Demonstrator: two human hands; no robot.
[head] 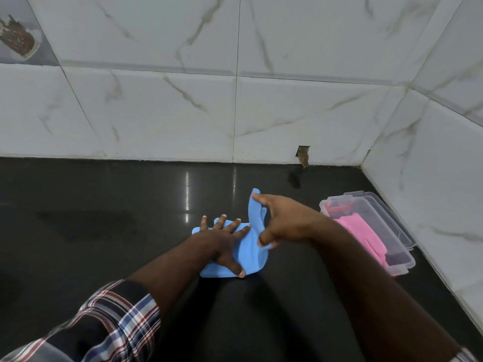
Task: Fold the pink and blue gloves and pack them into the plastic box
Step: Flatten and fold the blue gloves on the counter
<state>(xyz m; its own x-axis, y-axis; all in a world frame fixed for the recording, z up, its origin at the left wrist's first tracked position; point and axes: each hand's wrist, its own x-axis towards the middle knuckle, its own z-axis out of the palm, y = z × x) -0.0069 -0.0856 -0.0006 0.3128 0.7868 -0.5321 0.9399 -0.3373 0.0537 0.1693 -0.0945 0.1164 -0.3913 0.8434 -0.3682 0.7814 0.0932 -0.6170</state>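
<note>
A blue glove lies on the black counter, its right part lifted and bent upward. My left hand presses flat on the glove with fingers spread. My right hand grips the raised flap of the blue glove between thumb and fingers. At the right, a clear plastic box stands open near the wall corner. A pink glove lies inside it, with its end hanging over the box's near edge.
The glossy black counter runs left and toward me. White marble-look tiled walls close the back and right sides. A small broken hole shows at the base of the back wall.
</note>
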